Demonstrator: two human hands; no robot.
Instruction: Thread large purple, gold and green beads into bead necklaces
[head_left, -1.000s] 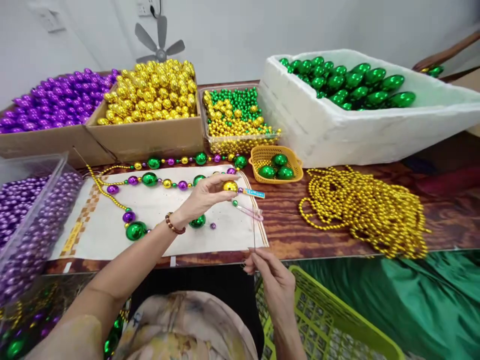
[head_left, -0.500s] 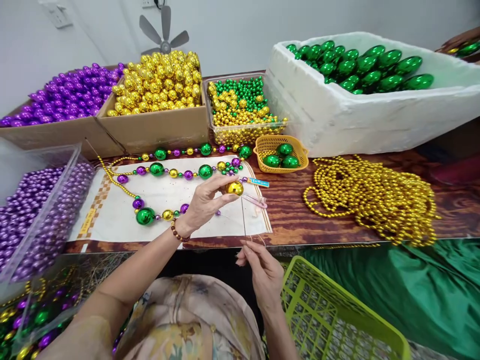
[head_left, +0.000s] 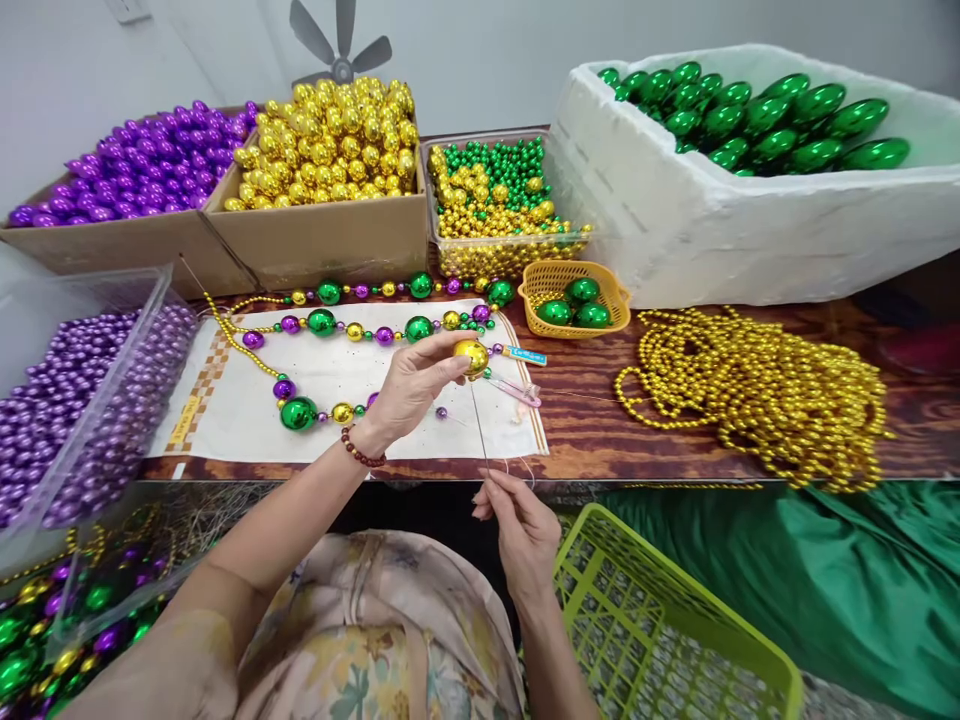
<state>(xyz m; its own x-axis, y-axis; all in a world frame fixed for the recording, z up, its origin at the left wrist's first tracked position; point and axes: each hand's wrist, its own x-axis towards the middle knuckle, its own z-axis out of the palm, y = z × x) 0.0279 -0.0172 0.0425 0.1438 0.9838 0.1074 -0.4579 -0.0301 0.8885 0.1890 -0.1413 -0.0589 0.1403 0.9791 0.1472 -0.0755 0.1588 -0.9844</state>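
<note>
My left hand pinches a large shiny gold bead between thumb and fingers above the white cloth. A long thin needle runs from the underside of that bead down to my right hand. The fingertips of my right hand are closed on the needle's lower end, near the table edge, where a pale thread shows. On the cloth lies a string of green, purple and gold beads. A pink safety pin and a blue-labelled strip lie just right of the gold bead.
Behind stand boxes of purple beads and gold beads, a clear bin and a white foam box. A small orange basket holds green balls. Gold bead strands lie right; a green crate sits below.
The view has shifted slightly, so the table sits further right and higher. My left fingers have turned a little around the gold bead. The other person's hand at upper right has left view.
</note>
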